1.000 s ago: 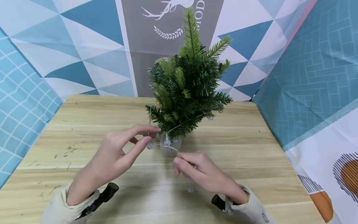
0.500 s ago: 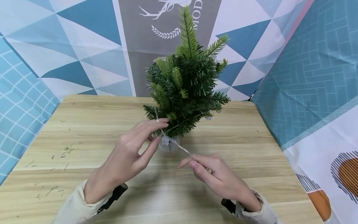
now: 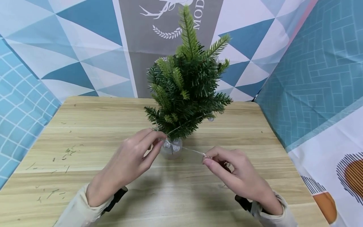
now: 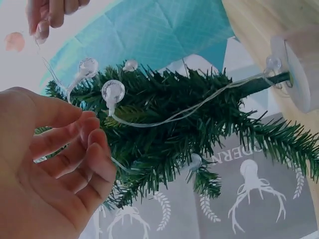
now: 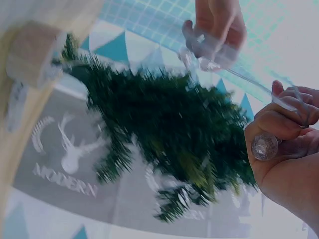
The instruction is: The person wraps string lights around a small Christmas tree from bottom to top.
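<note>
A small artificial Christmas tree (image 3: 190, 82) stands on a pale round base (image 3: 171, 154). A string of fairy lights with a thin clear wire (image 3: 194, 150) runs along its lower branches. My left hand (image 3: 124, 160) pinches the wire at the tree's lower front left, between thumb and fingertips. To the right, my right hand (image 3: 238, 171) grips another stretch of it, and the wire spans nearly straight between both hands. Clear round bulbs (image 4: 113, 91) hang by the left fingertips in the left wrist view. Another bulb (image 5: 264, 146) shows against the right palm in the right wrist view.
The wooden table (image 3: 99, 116) carries several fallen green needles (image 3: 68, 153) on its left side. Patterned cloth (image 3: 93, 47) rises behind the tree and along both sides. One bulb (image 3: 210, 119) hangs at the tree's lower right.
My right hand has moved right and slightly down, stretching the wire. My left hand has shifted right, and its spread fingertips have come together on the wire.
</note>
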The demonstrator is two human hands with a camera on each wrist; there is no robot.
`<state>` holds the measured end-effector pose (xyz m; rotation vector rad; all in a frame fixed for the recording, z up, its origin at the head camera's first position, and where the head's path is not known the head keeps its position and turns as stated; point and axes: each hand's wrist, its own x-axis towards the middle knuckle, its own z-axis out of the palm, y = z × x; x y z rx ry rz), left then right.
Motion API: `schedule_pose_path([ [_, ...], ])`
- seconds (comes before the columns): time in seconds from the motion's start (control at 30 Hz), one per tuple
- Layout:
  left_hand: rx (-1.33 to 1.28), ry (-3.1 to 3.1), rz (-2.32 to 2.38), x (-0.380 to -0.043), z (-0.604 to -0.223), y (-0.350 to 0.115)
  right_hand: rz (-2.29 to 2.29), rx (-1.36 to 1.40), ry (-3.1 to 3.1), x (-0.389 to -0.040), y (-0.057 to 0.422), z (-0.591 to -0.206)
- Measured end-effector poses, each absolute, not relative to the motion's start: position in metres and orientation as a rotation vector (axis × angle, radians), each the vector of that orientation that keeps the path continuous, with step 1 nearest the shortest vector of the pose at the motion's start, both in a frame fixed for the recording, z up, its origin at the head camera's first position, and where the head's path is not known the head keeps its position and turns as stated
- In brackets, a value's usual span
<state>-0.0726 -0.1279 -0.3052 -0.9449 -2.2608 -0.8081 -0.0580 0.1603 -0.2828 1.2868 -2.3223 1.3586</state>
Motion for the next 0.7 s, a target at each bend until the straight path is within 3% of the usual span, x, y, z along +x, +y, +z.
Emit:
schedule_pose_path([
  [0.37, -0.894, -2.128, -0.754, -0.082, -0.299, -0.131, 1.007, 1.329, -2.070, -0.067, 0.168, -0.248],
  [0.7, -0.803, -1.904, -0.825, -0.092, -0.294, -0.124, 0.657, 1.036, -1.687, -0.079, 0.167, -0.235],
])
